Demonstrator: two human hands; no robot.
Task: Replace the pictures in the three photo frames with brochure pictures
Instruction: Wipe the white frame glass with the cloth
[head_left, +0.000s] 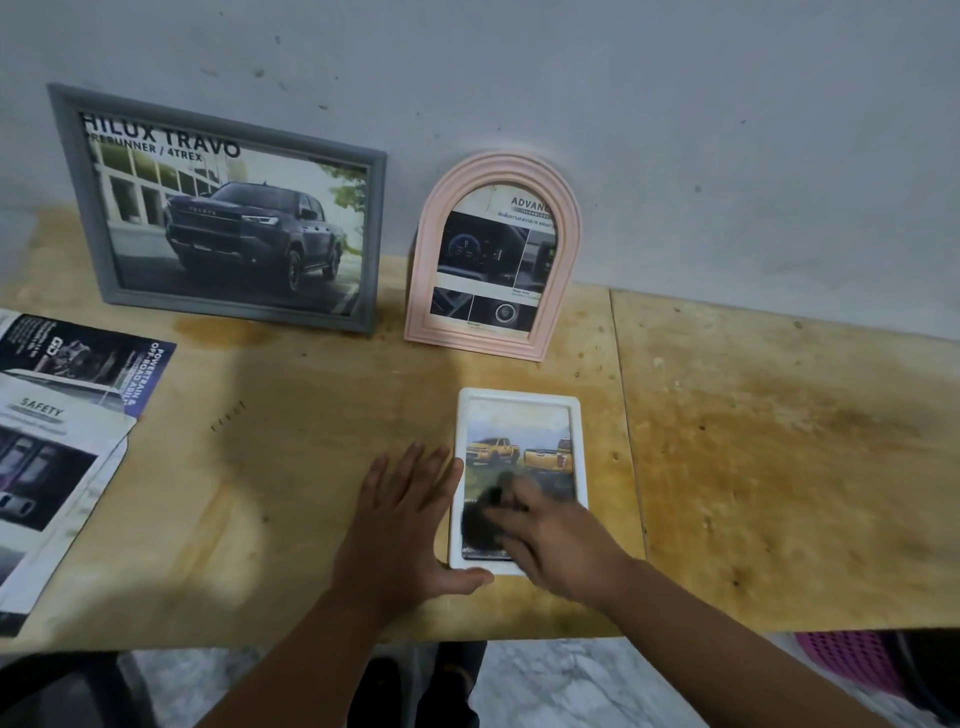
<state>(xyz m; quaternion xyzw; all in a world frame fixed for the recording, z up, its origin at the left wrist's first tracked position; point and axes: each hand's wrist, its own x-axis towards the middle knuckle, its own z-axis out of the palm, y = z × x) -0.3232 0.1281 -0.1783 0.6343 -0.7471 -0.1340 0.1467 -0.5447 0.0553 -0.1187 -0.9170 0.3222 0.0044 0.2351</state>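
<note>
A small white photo frame lies flat on the wooden table, showing a picture of yellow pickup trucks. My left hand lies flat beside its left edge, fingers straight, thumb against the frame's near corner. My right hand rests on the lower part of the frame with blurred fingers spread over the picture. A grey frame with a dark pickup picture leans on the wall at the back left. A pink arched frame with a brochure picture stands to its right.
Loose brochure pages lie at the table's left edge. The table's front edge runs just below my wrists. A pink plastic basket sits under the table at the right, on a marbled floor.
</note>
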